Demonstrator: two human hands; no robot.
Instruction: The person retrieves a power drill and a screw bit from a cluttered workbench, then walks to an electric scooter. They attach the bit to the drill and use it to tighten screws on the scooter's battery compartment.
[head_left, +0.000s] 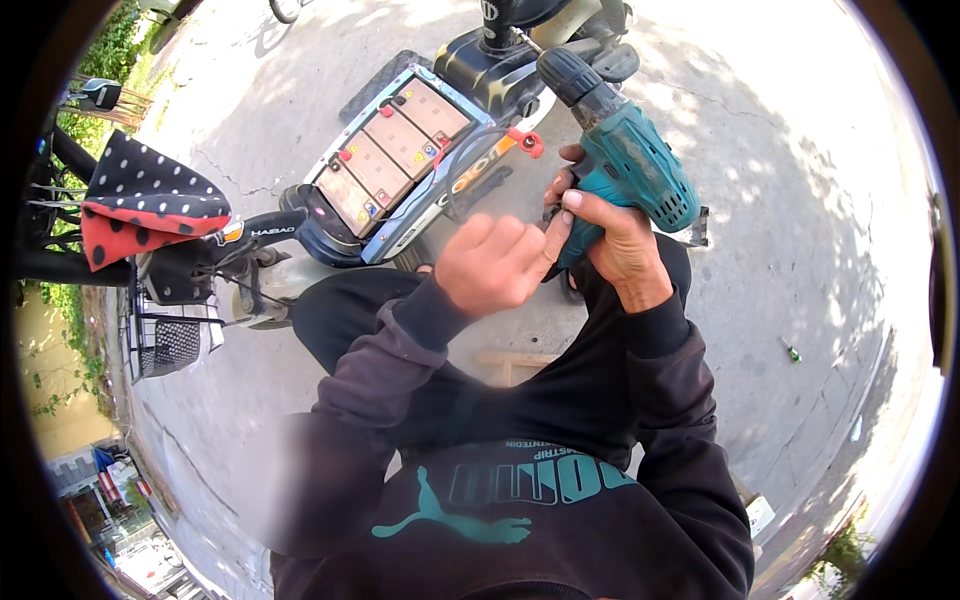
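In front of me a teal and black power drill [640, 165] points up and to the left. My right hand [630, 250] is closed around its handle, the thumb on the near side and fingertips showing past the left edge. Against that handle rests my left hand [500, 262], slightly blurred, its fingers curled and the index fingertip by the right thumb. Whatever its fingertips pinch is hidden. Left of the drill stands an open battery box [375, 250] holding several tan batteries [400, 143] with red and black terminals. A red connector [528, 143] on a cable hangs at its right edge.
The battery box sits on an electric two-wheeler's frame [480, 65]. At the left are a polka-dot cover [155, 195] and a wire basket [170, 345]. My knees flank the concrete ground [800, 270], where a small green item [791, 352] lies at right.
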